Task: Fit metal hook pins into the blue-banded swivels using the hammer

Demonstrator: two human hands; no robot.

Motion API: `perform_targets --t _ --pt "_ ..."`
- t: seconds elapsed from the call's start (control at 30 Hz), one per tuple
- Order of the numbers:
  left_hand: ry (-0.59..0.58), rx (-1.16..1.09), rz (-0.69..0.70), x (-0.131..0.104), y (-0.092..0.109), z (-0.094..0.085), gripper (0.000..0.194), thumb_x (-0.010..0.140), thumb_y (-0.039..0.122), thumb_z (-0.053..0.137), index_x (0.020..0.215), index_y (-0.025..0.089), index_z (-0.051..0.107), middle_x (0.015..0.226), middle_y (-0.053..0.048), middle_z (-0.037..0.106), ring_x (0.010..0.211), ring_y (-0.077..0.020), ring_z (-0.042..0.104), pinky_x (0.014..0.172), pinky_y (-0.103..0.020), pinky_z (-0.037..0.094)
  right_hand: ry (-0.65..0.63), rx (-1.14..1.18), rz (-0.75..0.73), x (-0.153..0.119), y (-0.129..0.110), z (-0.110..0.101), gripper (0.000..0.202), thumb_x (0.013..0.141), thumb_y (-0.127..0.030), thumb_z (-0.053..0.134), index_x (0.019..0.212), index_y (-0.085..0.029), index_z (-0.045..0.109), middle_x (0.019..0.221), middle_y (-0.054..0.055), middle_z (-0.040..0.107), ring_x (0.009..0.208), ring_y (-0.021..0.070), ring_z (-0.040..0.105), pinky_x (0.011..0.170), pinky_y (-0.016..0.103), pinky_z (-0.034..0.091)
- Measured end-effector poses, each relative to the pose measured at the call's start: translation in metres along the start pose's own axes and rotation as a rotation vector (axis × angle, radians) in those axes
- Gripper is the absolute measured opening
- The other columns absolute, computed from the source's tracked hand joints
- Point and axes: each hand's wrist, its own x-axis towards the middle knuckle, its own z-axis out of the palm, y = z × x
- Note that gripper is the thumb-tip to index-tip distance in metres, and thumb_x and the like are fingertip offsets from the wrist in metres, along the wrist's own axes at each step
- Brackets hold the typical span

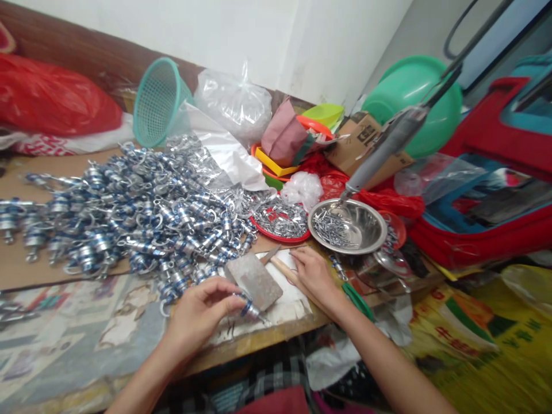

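Note:
My left hand [211, 305] pinches a small blue-and-silver metal fitting [249, 307] between thumb and fingers, at the near edge of a grey metal block [254, 282]. A thin silver end of the fitting points down to the right. My right hand [313, 273] is low over the worktop, beside a hammer's wooden handle [287, 271], its fingers drawn together. Whatever its fingertips hold, if anything, I cannot make out. The hammer's head [269, 255] lies beyond the block, on a whitish sheet [297, 305].
A large heap of similar fittings [142, 213] spreads to the left. Behind my right hand stand a red tray [280, 237] of small metal pieces and a steel bowl [366, 230] holding pins. A grey tool [388, 144] hangs above the bowl. Green scissors handles [357, 300] lie at right.

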Motion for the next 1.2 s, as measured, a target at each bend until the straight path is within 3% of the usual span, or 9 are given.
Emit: perform_targets --t 0.17,0.33,0.47,0.63,0.7,0.8,0.87,1.07,1.2 --pt "0.041 0.064 0.191 0.000 0.001 0.002 0.004 0.064 0.022 0.065 0.061 0.019 0.067 0.077 -0.002 0.057 0.075 -0.0154 0.057 0.068 -0.025 0.044 -0.074 -0.160 -0.001 0.026 -0.002 -0.001 0.021 0.075 -0.009 0.049 0.087 -0.014 0.065 0.087 0.013 0.063 0.086 0.0213 0.058 0.076 0.028 0.040" --pt "0.005 0.157 0.239 -0.005 0.001 0.003 0.006 0.068 0.021 0.063 0.067 0.021 0.070 0.076 -0.002 0.059 0.075 -0.0151 0.058 0.069 -0.025 0.043 -0.094 -0.196 -0.018 0.031 0.000 -0.006 0.026 0.069 -0.008 0.054 0.094 -0.012 0.061 0.090 0.014 0.063 0.085 0.0235 0.058 0.072 0.030 0.041" --pt "-0.019 0.165 0.247 -0.007 0.004 0.003 0.008 0.069 0.021 0.062 0.070 0.020 0.070 0.070 -0.002 0.064 0.068 -0.0149 0.060 0.064 -0.024 0.044 -0.077 -0.128 -0.016 0.031 0.004 -0.009 0.022 0.065 -0.008 0.058 0.085 -0.012 0.064 0.084 0.013 0.066 0.081 0.0238 0.060 0.071 0.030 0.042" --pt "0.034 0.147 0.209 -0.009 0.005 0.005 0.009 0.064 0.022 0.066 0.072 0.019 0.070 0.069 -0.001 0.066 0.066 -0.0155 0.061 0.062 -0.024 0.047 0.000 0.070 -0.011 0.009 -0.018 -0.021 0.019 0.076 -0.015 0.051 0.084 -0.016 0.068 0.083 0.007 0.069 0.076 0.0167 0.063 0.070 0.025 0.046" --pt "0.094 0.114 0.162 -0.010 0.006 0.008 0.021 0.060 0.023 0.070 0.080 0.019 0.069 0.066 0.000 0.065 0.063 -0.0150 0.061 0.061 -0.024 0.048 0.039 0.272 -0.043 -0.008 -0.042 -0.024 0.021 0.080 -0.021 0.049 0.090 -0.017 0.067 0.086 0.004 0.069 0.076 0.0138 0.063 0.068 0.022 0.047" --pt "0.160 0.075 0.151 -0.012 0.010 0.011 0.034 0.058 0.023 0.071 0.091 0.017 0.067 0.063 0.001 0.064 0.059 -0.0145 0.060 0.060 -0.024 0.049 0.101 0.756 -0.139 -0.033 -0.078 -0.025 0.013 0.075 -0.019 0.058 0.080 -0.018 0.070 0.075 0.003 0.069 0.070 0.0137 0.062 0.064 0.023 0.048" --pt "0.172 0.090 0.179 -0.014 0.014 0.011 0.035 0.058 0.023 0.071 0.092 0.017 0.068 0.063 0.000 0.065 0.059 -0.0148 0.060 0.061 -0.025 0.049 0.131 0.925 -0.177 -0.043 -0.094 -0.023 0.011 0.072 -0.015 0.061 0.074 -0.019 0.070 0.070 0.002 0.067 0.068 0.0136 0.061 0.064 0.024 0.048" --pt "0.125 0.140 0.328 -0.017 0.023 0.008 0.018 0.061 0.020 0.069 0.078 0.024 0.073 0.066 -0.001 0.068 0.061 -0.0158 0.061 0.059 -0.024 0.048 0.083 1.062 -0.150 -0.051 -0.098 -0.021 0.011 0.071 -0.012 0.062 0.073 -0.020 0.070 0.071 0.001 0.062 0.071 0.0122 0.058 0.066 0.023 0.046" --pt "0.064 0.064 0.291 -0.019 0.027 0.007 0.012 0.064 0.019 0.067 0.068 0.028 0.074 0.066 -0.001 0.067 0.062 -0.0150 0.061 0.055 -0.022 0.046 0.073 1.068 -0.135 -0.059 -0.095 -0.022 0.010 0.074 -0.016 0.060 0.078 -0.020 0.069 0.080 0.002 0.059 0.078 0.0131 0.058 0.071 0.025 0.046"
